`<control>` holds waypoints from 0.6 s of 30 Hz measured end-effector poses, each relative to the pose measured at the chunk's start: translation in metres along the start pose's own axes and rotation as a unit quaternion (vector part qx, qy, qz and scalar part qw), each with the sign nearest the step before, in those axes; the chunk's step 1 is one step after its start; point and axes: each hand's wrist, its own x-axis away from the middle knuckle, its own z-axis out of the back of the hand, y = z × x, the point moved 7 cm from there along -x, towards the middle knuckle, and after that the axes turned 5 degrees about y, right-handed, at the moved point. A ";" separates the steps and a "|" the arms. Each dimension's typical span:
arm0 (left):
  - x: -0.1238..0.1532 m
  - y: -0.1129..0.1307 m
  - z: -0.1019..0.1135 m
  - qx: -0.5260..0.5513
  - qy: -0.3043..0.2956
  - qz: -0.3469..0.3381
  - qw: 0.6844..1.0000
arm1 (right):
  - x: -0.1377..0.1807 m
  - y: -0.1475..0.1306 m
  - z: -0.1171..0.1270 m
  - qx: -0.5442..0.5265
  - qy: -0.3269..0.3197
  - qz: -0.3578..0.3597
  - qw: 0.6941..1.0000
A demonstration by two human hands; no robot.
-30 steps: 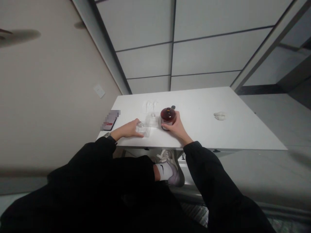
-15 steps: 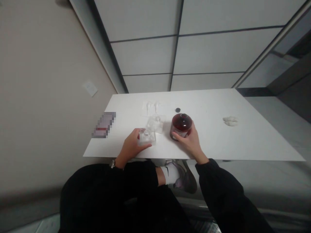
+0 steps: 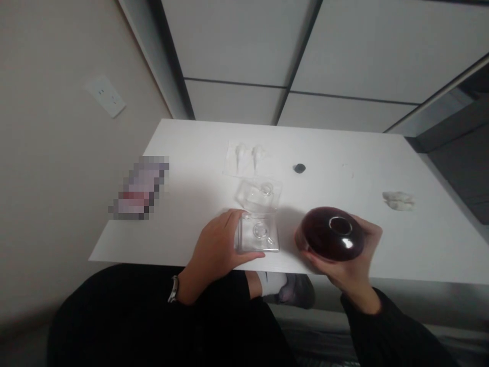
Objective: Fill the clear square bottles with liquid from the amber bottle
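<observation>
My right hand [image 3: 353, 265] wraps round a round dark red bottle [image 3: 330, 240] with an open mouth, holding it near the front edge of the white table [image 3: 344, 148]. My left hand [image 3: 218, 250] grips a small clear square glass bottle [image 3: 259, 233] that stands on the table just left of the red one. A second clear glass bottle [image 3: 260, 195] stands right behind it. A small black cap [image 3: 300, 168] lies on the table farther back.
A clear packet with two small white funnels [image 3: 246, 156] lies behind the glass bottles. A crumpled white tissue [image 3: 398, 200] lies at the right. A blurred flat object [image 3: 139, 187] rests at the left edge. A wall socket [image 3: 105, 95] is on the left wall.
The view has dropped closer over the table. My right hand has drawn the red bottle toward the front edge and to the right. My left hand stays on the clear bottle.
</observation>
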 end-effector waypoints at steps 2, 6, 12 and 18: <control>0.000 0.000 0.000 -0.006 0.002 -0.005 1.000 | -0.009 -0.012 -0.001 -0.011 -0.052 0.023 0.998; -0.001 0.001 0.002 -0.003 0.002 -0.003 1.000 | -0.025 -0.017 -0.003 0.002 -0.161 0.010 0.987; -0.004 0.001 0.004 0.018 -0.011 0.019 1.000 | -0.037 -0.026 -0.005 0.034 -0.233 0.052 0.971; -0.004 0.000 0.002 0.024 -0.014 0.025 0.999 | -0.044 -0.036 -0.009 0.081 -0.263 0.109 0.955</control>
